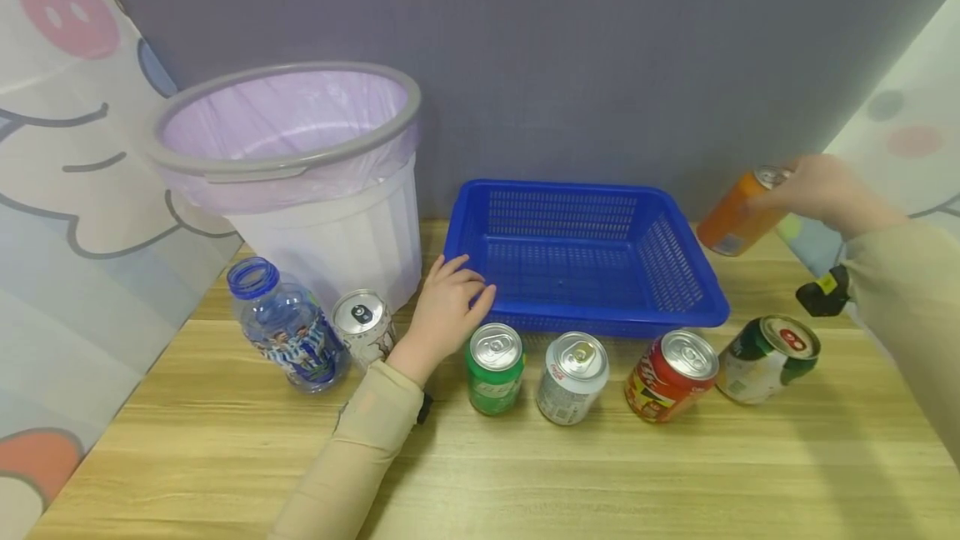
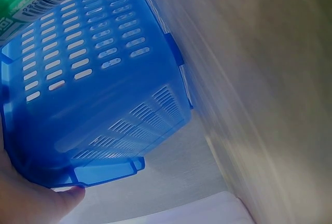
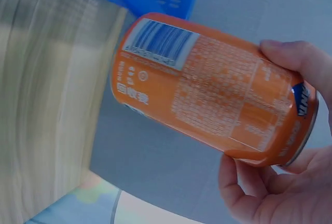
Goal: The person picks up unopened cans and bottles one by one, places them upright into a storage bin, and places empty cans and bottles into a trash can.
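At the right, my right hand (image 1: 821,194) grips an orange Fanta can (image 1: 738,215) near its top. The can is tilted; the right wrist view shows its barcode side, with thumb and fingers on opposite sides. My left hand (image 1: 447,307) lies at the left front corner of the blue plastic basket (image 1: 585,311), its fingers loosely extended over the rim. In the left wrist view, part of that hand touches the basket's edge. A green can (image 1: 495,373) stands just right of the left hand, and a patterned can (image 1: 365,332) is left of it, partly hidden by the arm.
A lined white bin (image 1: 337,248) stands behind a clear plastic bottle (image 1: 296,340) at the left. Along the basket's front are a silver-white can (image 1: 572,382), a red can (image 1: 670,377) and a green-and-white can (image 1: 765,361). A grey panel (image 1: 562,65) rises behind the table.
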### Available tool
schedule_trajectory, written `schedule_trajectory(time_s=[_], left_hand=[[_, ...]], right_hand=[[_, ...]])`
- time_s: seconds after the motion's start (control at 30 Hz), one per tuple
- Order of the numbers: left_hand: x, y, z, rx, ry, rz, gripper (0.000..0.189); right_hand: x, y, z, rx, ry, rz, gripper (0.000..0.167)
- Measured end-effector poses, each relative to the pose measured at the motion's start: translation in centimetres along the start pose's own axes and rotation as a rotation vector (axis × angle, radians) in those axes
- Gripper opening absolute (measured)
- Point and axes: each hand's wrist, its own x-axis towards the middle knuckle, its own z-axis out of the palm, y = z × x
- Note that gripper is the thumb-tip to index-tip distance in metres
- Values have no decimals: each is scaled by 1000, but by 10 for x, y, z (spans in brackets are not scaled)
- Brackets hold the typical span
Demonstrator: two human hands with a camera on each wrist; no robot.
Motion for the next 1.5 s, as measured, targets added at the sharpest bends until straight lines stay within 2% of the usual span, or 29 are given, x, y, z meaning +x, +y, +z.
schedule_trajectory(time_s=[0.3, 0.5, 0.6, 0.77, 1.17, 1.5], left_hand=[[0, 1, 1, -3, 5, 2, 35], [0, 1, 0, -4, 2, 5, 36], [0, 1, -1, -6, -7, 0, 36], [0, 1, -3, -7, -5, -5, 35], [0, 2, -1, -7, -4, 0, 35], [-1, 0, -3, -6, -24, -16, 36]], right_hand=[[-6, -21, -1, 78, 85, -5, 80], [-3, -33, 2, 113, 117, 11, 84], [0, -41, 4, 107, 146, -6, 79], [5, -55, 9, 107, 147, -47, 76], [15, -77, 31, 216, 111, -46, 77], [32, -92, 55, 189, 134, -61, 63]])
